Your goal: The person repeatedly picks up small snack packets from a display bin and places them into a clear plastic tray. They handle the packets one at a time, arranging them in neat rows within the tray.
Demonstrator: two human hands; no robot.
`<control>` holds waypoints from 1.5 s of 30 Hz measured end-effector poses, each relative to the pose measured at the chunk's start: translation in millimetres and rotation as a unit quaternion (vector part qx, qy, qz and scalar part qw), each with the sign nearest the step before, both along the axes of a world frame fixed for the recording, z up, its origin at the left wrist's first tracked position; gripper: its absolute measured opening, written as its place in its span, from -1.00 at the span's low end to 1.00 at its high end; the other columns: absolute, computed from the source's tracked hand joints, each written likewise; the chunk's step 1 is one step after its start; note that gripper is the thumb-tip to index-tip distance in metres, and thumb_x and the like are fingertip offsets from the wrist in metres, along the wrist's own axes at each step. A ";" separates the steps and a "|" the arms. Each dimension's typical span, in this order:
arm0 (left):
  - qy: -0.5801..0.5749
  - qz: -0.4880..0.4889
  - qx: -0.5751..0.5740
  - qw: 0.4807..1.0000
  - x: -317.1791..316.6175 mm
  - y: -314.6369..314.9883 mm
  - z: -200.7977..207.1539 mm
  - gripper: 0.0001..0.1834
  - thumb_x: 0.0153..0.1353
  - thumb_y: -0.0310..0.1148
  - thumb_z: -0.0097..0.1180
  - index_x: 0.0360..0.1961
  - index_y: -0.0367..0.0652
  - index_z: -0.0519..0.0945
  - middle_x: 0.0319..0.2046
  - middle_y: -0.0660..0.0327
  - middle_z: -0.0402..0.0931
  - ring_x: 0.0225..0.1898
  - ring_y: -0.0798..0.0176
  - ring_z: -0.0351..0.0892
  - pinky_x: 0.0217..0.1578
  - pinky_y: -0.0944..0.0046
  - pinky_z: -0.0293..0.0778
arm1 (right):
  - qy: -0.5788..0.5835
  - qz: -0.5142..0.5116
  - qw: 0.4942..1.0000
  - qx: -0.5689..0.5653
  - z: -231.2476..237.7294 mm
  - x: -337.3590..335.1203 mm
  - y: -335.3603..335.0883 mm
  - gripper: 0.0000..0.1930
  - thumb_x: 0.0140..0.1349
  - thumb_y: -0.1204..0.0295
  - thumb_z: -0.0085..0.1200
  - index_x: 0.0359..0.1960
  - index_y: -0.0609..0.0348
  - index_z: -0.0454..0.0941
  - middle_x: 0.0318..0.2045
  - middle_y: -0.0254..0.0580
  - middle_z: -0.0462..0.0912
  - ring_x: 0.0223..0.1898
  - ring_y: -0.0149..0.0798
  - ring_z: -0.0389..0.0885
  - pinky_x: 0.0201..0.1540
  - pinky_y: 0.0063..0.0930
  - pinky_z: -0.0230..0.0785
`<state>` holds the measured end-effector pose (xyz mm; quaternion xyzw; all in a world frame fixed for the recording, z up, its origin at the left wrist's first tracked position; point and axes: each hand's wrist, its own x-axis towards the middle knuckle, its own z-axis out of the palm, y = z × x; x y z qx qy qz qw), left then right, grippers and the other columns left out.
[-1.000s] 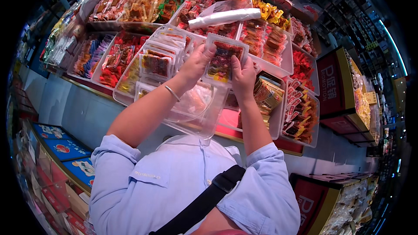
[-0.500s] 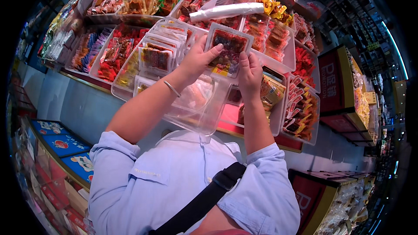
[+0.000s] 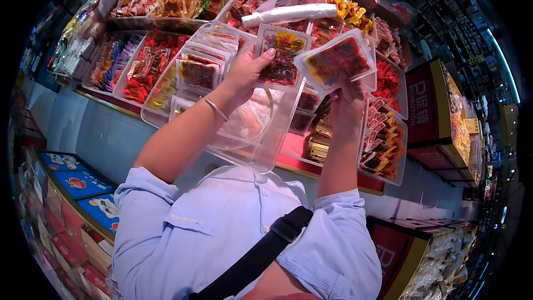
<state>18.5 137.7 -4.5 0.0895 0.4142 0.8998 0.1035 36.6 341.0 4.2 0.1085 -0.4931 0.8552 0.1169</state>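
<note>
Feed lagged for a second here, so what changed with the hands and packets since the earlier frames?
The right hand lifted one snack packet up and to the right, away from the packet the left hand holds. Before, both hands were close together on them. The clear bin stayed put.

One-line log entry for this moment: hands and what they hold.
left hand: holds snack packet | right hand: holds second packet, raised | below: clear bin
</note>
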 end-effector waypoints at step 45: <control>0.093 -0.063 -0.050 0.992 15.2 5.6 12.8 -0.59 0.14 -0.37 -0.06 -0.01 -0.25 0.20 -0.10 0.17 0.33 -0.07 0.37 0.32 -0.03 0.35 0.26 | 0.108 -0.208 0.907 0.351 -8.0 -6.2 -35.6 -0.85 0.14 0.39 -0.03 -0.42 0.17 0.30 -0.56 -0.49 0.29 -0.57 -0.65 0.20 -0.53 -0.80 0.09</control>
